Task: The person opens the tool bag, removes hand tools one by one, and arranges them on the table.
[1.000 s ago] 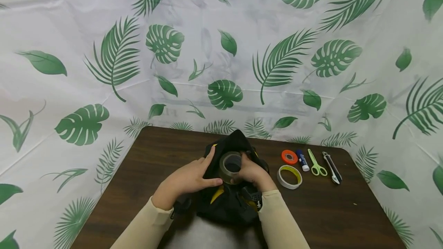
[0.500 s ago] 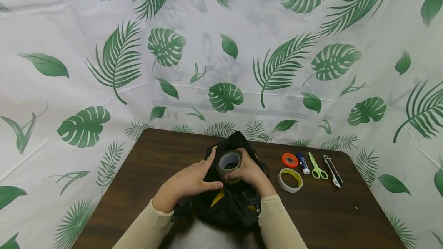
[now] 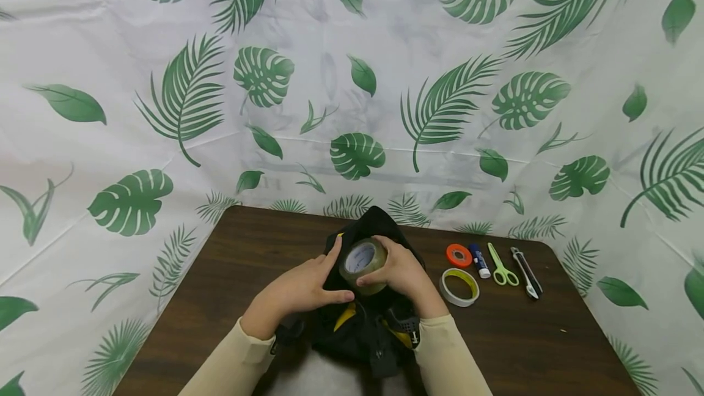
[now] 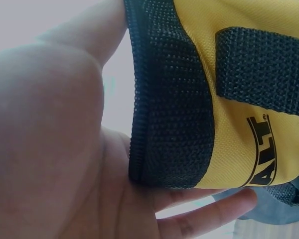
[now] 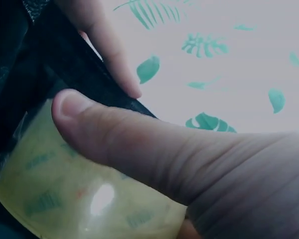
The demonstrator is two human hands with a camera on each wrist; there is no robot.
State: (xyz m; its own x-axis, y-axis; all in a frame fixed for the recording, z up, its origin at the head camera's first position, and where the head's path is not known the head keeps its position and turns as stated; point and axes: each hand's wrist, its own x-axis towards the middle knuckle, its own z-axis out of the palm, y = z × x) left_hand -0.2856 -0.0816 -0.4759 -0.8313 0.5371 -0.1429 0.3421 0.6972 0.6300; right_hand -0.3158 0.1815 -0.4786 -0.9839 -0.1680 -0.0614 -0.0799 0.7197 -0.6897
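Observation:
A black and yellow tool bag (image 3: 352, 344) stands at the table's near edge with its mouth facing up; the left wrist view shows its yellow fabric (image 4: 234, 134) and black webbing edge. My left hand (image 3: 297, 289) holds the bag's left side at the rim, thumb and index finger spread apart. Over the mouth, my right hand (image 3: 404, 275) grips a roll of clear packing tape (image 3: 377, 255), thumb on the near side. The roll is tilted, its white core showing. In the right wrist view, the thumb presses on the yellowish tape (image 5: 65, 194). What lies inside the bag is hidden.
Right of the bag on the dark wood table (image 3: 258, 237) lie a white tape roll (image 3: 447, 295) with a yellow core, an orange tape roll (image 3: 459, 255), a glue stick (image 3: 480, 260), green scissors (image 3: 499, 266) and a utility knife (image 3: 527, 272). A leaf-print cloth (image 3: 308, 157) hangs behind.
The packing tape has come up a little within the bag's mouth and tilted to show its core. My right thumb has moved onto its near side. My left hand stays in place.

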